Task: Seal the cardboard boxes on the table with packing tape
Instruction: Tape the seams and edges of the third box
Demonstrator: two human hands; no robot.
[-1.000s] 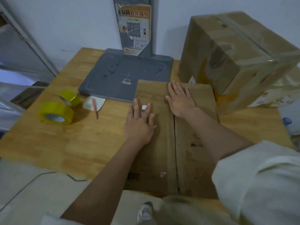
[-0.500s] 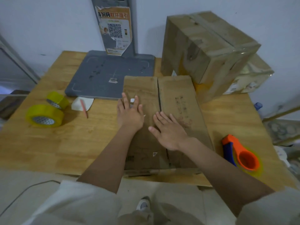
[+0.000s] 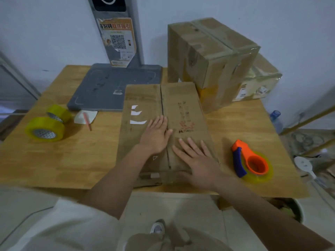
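A brown cardboard box (image 3: 145, 98) lies in the middle of the wooden table, its two top flaps meeting along a centre seam. My left hand (image 3: 155, 134) presses flat on the left flap, fingers spread beside the seam. Flat on the right flap near the box's front edge rests my right hand (image 3: 197, 162), fingers apart. An orange and blue tape dispenser (image 3: 251, 160) with yellowish tape lies on the table just right of the box. Both hands hold nothing.
Two yellow tape rolls (image 3: 46, 128) sit at the table's left, beside a white paper scrap with a red pen (image 3: 87, 120). A grey scale platform (image 3: 112, 84) lies behind the box. Taped boxes (image 3: 208, 57) are stacked at the back right.
My right hand has slid back from the far end of the right flap to the near end. My left hand shifted toward the seam. The view pulled back, showing the dispenser.
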